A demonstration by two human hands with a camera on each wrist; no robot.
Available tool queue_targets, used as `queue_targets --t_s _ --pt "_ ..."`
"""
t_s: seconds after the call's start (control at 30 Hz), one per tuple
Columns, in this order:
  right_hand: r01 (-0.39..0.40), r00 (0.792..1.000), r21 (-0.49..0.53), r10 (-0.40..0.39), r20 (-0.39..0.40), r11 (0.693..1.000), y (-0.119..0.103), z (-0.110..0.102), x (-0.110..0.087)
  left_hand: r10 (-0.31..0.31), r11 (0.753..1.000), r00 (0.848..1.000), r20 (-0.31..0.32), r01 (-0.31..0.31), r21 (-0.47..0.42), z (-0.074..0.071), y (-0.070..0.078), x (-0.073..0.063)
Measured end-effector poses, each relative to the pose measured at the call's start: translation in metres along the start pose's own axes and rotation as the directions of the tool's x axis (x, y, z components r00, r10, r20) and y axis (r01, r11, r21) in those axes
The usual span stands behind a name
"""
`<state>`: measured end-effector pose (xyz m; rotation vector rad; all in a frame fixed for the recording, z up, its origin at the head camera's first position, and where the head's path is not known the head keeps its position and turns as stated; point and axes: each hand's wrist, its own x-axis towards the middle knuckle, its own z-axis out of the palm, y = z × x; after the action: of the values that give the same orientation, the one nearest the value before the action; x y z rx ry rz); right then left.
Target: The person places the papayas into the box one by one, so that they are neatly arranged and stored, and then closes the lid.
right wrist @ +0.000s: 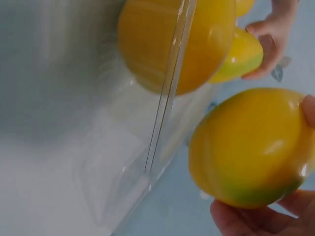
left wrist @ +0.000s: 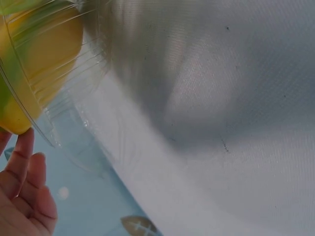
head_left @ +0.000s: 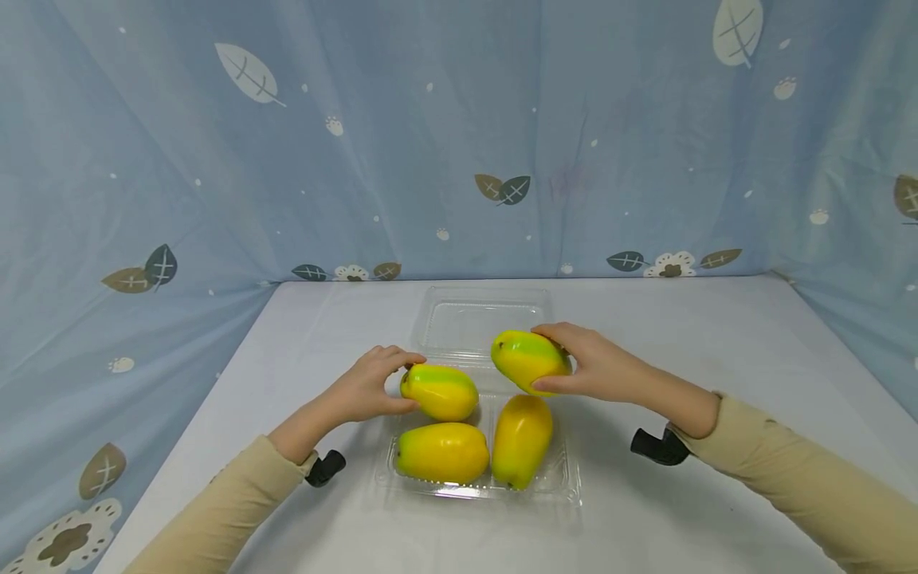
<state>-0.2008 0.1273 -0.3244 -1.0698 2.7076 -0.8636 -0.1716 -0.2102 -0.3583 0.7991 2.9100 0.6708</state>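
My right hand (head_left: 598, 363) grips a yellow-green papaya (head_left: 531, 362) by its right end, above the back right of a clear plastic container (head_left: 570, 478). In the right wrist view, fingers and thumb hold this papaya (right wrist: 251, 147) apart from the container's rim. My left hand (head_left: 373, 385) pinches the left end of another papaya (head_left: 440, 392) at the container's back left; a fingertip touches it in the left wrist view. In front of that one, a papaya (head_left: 442, 453) lies sideways in the container. Beside it, another papaya (head_left: 522, 442) points towards me.
The container's clear lid (head_left: 484, 319) lies opened flat behind it on the white tabletop (head_left: 688, 335). A blue leaf-patterned curtain (head_left: 402, 143) hangs behind the table and along its sides. Black wrist-worn pieces (head_left: 658, 446) stick out below both sleeves.
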Motion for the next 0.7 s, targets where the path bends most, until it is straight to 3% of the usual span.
queue_targets --t_s 0.33,0.7 --pt "0.096 0.994 -0.08 -0.093 0.05 0.992 -0.011 0.017 0.022 0.006 1.0 1.0 -0.011 -0.006 -0.001 0.002 0.0 -0.002" --pt "0.069 0.991 -0.142 -0.052 0.122 0.987 -0.011 0.021 0.027 0.019 1.0 1.0 -0.018 -0.019 0.0 0.003 -0.001 -0.002"
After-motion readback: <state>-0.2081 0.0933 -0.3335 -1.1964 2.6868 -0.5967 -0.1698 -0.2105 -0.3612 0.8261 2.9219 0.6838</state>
